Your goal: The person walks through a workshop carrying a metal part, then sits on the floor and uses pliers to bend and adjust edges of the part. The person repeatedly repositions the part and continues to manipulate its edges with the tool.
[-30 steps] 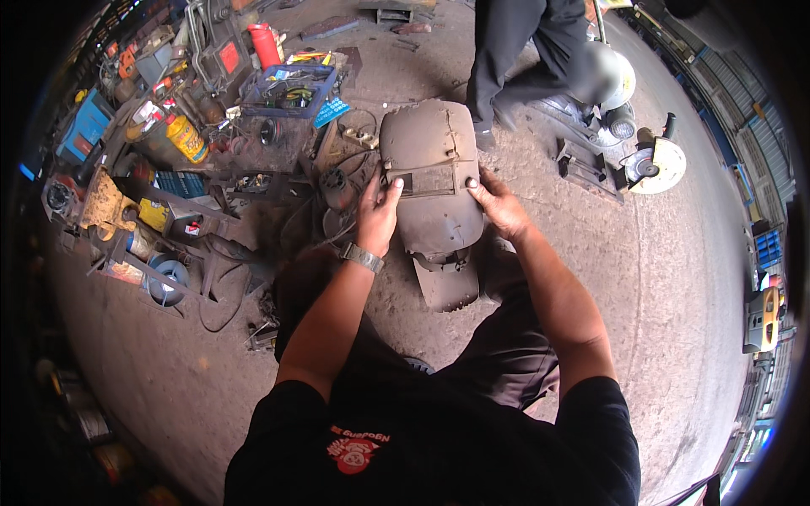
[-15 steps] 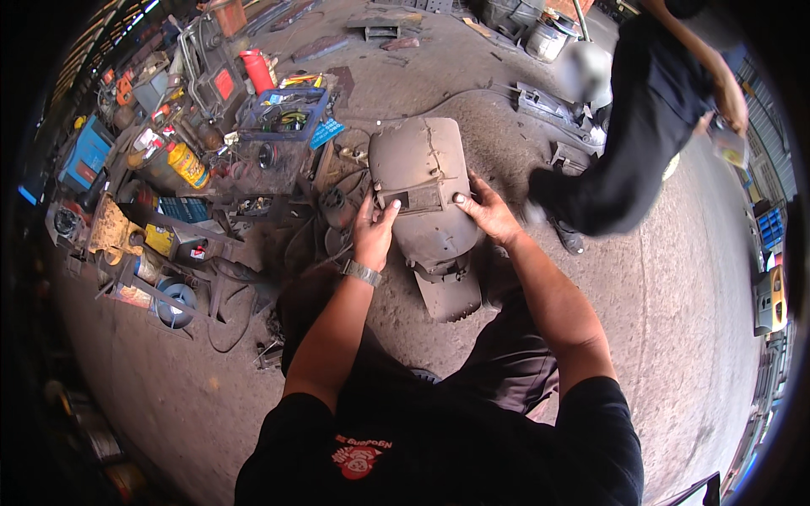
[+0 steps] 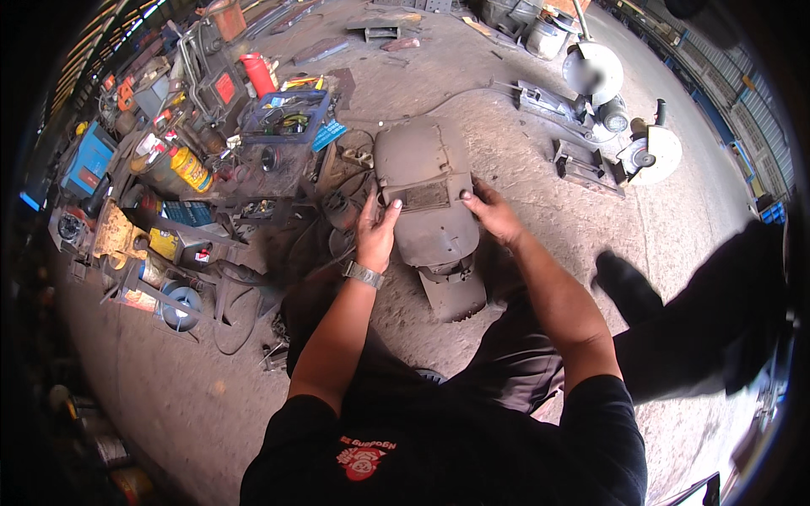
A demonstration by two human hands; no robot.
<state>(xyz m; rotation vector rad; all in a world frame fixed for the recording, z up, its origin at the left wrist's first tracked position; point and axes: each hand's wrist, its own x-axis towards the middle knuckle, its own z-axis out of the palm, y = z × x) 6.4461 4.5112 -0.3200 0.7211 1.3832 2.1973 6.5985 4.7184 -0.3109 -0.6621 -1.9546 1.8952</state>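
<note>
A worn, dusty grey-brown welding helmet (image 3: 437,234) is held out in front of me above my knees. My left hand (image 3: 376,229) grips its left edge, with the thumb on the front face next to the rectangular viewing window (image 3: 426,196). On the opposite edge, my right hand (image 3: 494,217) holds it the same way, thumb by the window's right end. Most fingers of both hands are hidden behind the shell. A crease or seam runs up the far part, and a flap (image 3: 456,297) with a ragged edge hangs at the near end.
On the left stand a blue crate (image 3: 314,126) of tools, a yellow bottle (image 3: 191,169), a red container (image 3: 258,74) and a wire spool (image 3: 179,308). Two cut-off saws (image 3: 654,157) sit at far right. A co-worker's dark-trousered leg (image 3: 700,337) is close on my right.
The co-worker has walked from the far right to beside me, uncovering the saws. The helmet has tilted slightly in my hands, and its window looks lighter. My grip is the same.
</note>
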